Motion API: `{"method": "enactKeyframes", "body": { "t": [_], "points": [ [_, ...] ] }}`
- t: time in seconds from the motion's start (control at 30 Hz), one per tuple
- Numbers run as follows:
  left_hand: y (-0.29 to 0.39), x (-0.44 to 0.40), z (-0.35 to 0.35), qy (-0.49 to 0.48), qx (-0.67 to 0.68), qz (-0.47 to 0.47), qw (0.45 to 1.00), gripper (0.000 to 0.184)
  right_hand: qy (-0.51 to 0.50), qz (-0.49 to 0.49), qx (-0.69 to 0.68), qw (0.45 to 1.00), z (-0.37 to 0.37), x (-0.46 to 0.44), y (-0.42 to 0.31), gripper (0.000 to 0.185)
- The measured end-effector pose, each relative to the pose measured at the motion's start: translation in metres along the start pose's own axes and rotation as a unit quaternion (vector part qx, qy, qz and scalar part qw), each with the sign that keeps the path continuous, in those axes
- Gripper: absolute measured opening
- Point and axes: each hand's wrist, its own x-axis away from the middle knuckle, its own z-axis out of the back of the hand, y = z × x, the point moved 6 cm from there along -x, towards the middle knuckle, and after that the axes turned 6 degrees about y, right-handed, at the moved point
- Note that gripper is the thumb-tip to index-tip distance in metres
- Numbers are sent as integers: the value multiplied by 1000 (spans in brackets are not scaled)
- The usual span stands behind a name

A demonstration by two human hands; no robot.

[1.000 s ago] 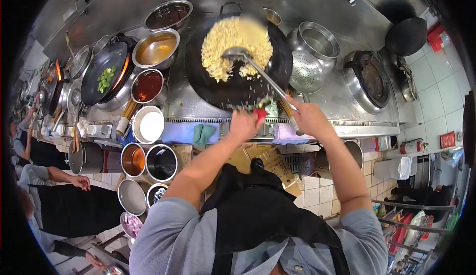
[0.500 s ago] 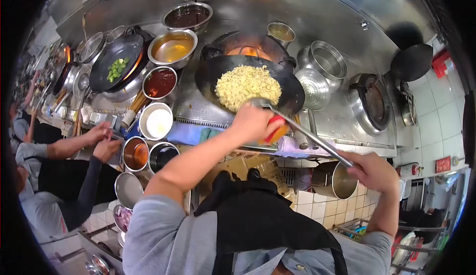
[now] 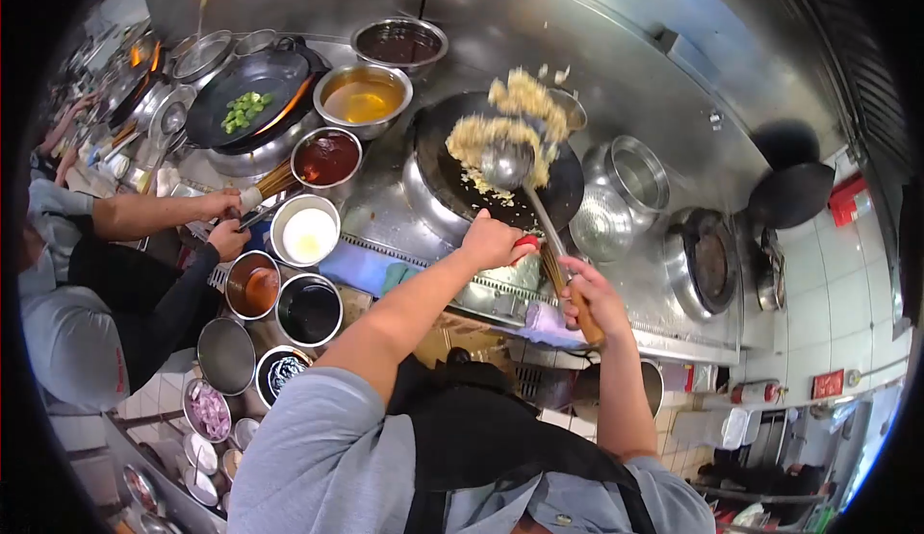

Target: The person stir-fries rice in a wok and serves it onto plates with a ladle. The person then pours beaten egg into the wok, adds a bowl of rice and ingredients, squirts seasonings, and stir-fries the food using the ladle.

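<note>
A black wok (image 3: pixel 563 202) sits over the stove, and yellow fried rice (image 3: pixel 491 138) is in the air above it, partly blurred. My left hand (image 3: pixel 491 242) is closed at the wok's near edge, round a red cloth (image 3: pixel 525 245) that shows beside the fingers. In my right hand (image 3: pixel 592 298) is the wooden handle of a long metal ladle (image 3: pixel 507 164). The ladle's bowl is among the rice over the wok. Loose grains lie on the wok's dark inner surface.
Bowls of amber liquid (image 3: pixel 364 101), red sauce (image 3: pixel 327 159) and white contents (image 3: pixel 310 236) stand left of the wok. Another wok (image 3: pixel 207 115) holds green vegetables. A co-worker's hands (image 3: pixel 229 221) are at the left. A perforated strainer (image 3: pixel 602 224) lies at the right.
The rice has risen from the wok in a toss. The wok has moved away from me, back over the stove. My right hand and the ladle have moved forward and left.
</note>
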Motion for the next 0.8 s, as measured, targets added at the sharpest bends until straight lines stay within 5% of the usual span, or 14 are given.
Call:
{"method": "enactKeyframes", "body": {
  "t": [0.07, 0.13, 0.17, 0.2, 0.27, 0.3, 0.33, 0.43, 0.53, 0.63, 0.67, 0.7, 0.8],
  "points": [
    [-15, -2, -19, 50, -38, -5, 998, 40, -100, 10, -357, 929, -11, 9, -27, 37],
    [-26, -4, -27, 143, -32, 64, 987, 40, -111, 100, -393, 907, -4, 1, -55, 34],
    [-28, -6, -32, 85, -29, 91, 992, 39, -10, 222, -199, 955, 17, -9, -69, 30],
    [-24, -8, -31, 82, -33, 91, 992, 39, 92, 330, 8, 939, 30, -19, -88, 25],
    [-23, -8, -31, 59, -46, 114, 991, 40, 265, 397, 96, 873, 44, -61, -112, 10],
    [-23, -9, -33, 87, -47, 105, 990, 41, 215, 429, -206, 853, 50, -105, -119, 11],
    [-23, -10, -36, 81, -49, 104, 990, 41, 97, 451, -322, 827, 51, -134, -150, 22],
    [-26, -11, -37, 71, -47, 102, 991, 43, 84, 374, -298, 874, 81, -212, -236, 36],
    [-27, -14, -36, 61, -33, 88, 994, 42, 114, 411, -284, 859, 106, -199, -306, 38],
    [-28, -12, -38, 105, -31, 52, 993, 42, 75, 471, -298, 827, 125, -176, -293, 34],
    [-29, -16, -35, 102, -31, 53, 993, 42, 207, 525, -211, 798, 103, -185, -257, 30],
    [-27, -18, -32, 85, -38, 50, 994, 42, 208, 530, -160, 806, 69, -210, -221, 30],
    [-31, -16, -37, 89, -54, 41, 994, 40, 60, 469, -228, 851, 37, -223, -243, 29]
  ]
}}
